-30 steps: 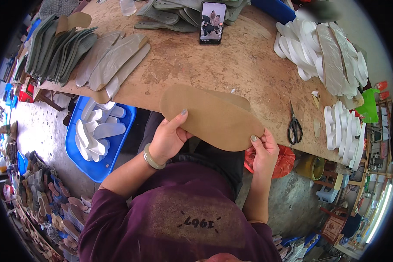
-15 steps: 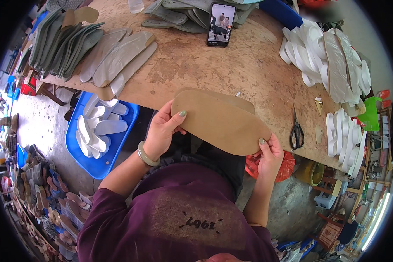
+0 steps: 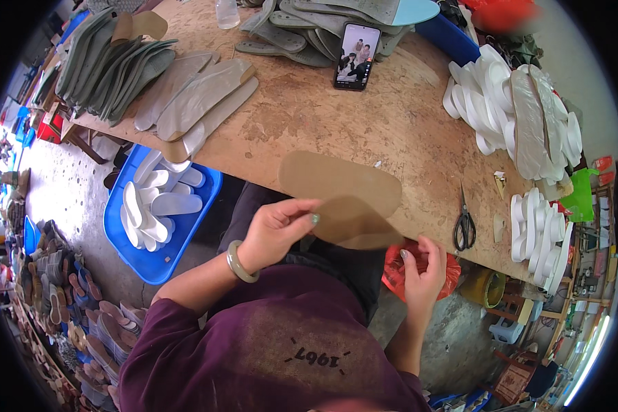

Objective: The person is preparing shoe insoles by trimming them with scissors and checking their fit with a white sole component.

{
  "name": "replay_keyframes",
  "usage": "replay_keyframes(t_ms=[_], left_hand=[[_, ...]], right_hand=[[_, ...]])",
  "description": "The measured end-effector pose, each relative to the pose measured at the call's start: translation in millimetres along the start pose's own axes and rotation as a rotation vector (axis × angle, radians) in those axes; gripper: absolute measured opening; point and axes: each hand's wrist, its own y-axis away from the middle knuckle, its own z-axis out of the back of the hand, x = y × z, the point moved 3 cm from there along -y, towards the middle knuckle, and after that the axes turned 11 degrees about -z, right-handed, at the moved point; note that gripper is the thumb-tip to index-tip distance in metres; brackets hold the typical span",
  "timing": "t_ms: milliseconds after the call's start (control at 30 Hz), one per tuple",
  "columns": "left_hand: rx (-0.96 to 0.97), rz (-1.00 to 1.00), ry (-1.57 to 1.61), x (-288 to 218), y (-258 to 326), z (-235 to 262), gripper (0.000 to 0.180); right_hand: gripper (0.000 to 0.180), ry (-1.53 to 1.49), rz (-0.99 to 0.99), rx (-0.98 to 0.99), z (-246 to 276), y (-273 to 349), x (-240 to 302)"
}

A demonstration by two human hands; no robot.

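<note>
A person's left hand (image 3: 278,233) pinches a blurred tan insole (image 3: 353,223), the right hand (image 3: 424,268) at its right tip; a second insole (image 3: 343,178) lies just beyond on a wooden table (image 3: 288,120), scissors (image 3: 465,230) to the right, phone (image 3: 357,56) far, blue tub (image 3: 147,262) left

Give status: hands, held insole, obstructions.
Left hand pinching brown insole. Right hand at its other end, contact unclear. Second insole on table beyond; scissors off to right.
</note>
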Motion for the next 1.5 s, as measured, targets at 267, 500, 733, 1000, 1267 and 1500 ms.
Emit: replay_keyframes(t_ms=[267,500,733,1000,1267,1500], left_hand=[[0.31,-0.34,-0.34,-20,5,-53,0.037],[0.384,-0.426,-0.243,-11,12,-58,0.052],[0.358,-0.374,-0.186,-24,5,-63,0.045],[0.264,-0.463,-0.335,-22,8,-52,0.033],[0.165,-0.437,-0.429,-23,0,-46,0.02],[0.061,-0.218,-0.293,-23,-17,-34,0.02]], right_hand=[[0.024,-0.666,-0.135,0.355,-42,8,63],[0.018,-0.613,-0.049,0.255,-28,9,75],[0.013,-0.81,-0.16,0.318,-24,7,63],[0.009,-1.071,-0.368,0.521,-38,10,62],[0.008,-0.834,-0.358,0.557,-49,1,63],[0.011,-0.891,-0.338,0.602,-63,-25,75]])
